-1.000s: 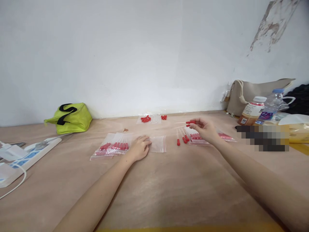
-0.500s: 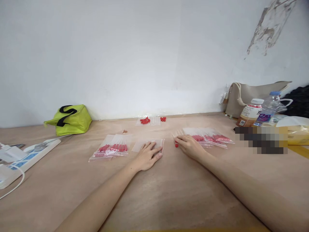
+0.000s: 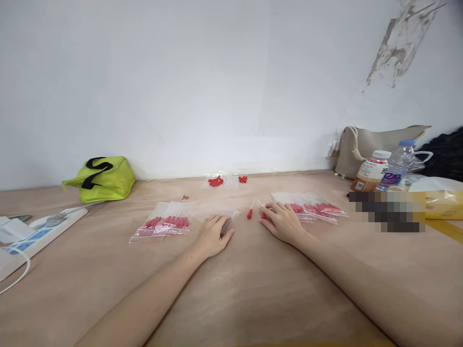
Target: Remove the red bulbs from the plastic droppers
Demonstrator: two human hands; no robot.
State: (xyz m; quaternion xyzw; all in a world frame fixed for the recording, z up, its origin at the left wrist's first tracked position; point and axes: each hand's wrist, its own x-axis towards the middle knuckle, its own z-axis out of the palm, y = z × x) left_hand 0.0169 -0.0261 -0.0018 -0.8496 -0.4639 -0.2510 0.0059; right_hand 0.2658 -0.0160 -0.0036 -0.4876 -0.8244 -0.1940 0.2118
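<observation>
Head view — with left hand point(image 3: 214, 237) bent over a clear bag point(image 3: 234, 216) and right hand point(image 3: 283, 222) curled over red-ended sticks point(image 3: 263, 216) on the table point(image 3: 235, 284), both too hidden to tell if gripping — best to press softly, hold the bag flat and slide sticks gently.

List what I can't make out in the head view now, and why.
Head view: the number of red-tipped sticks; the right hand covers some.
Head view: part of the clear bag; the left hand hides it.
Head view: what lies behind the pixelated patch.
Head view: the power strip's near end; the left edge cuts it.
</observation>
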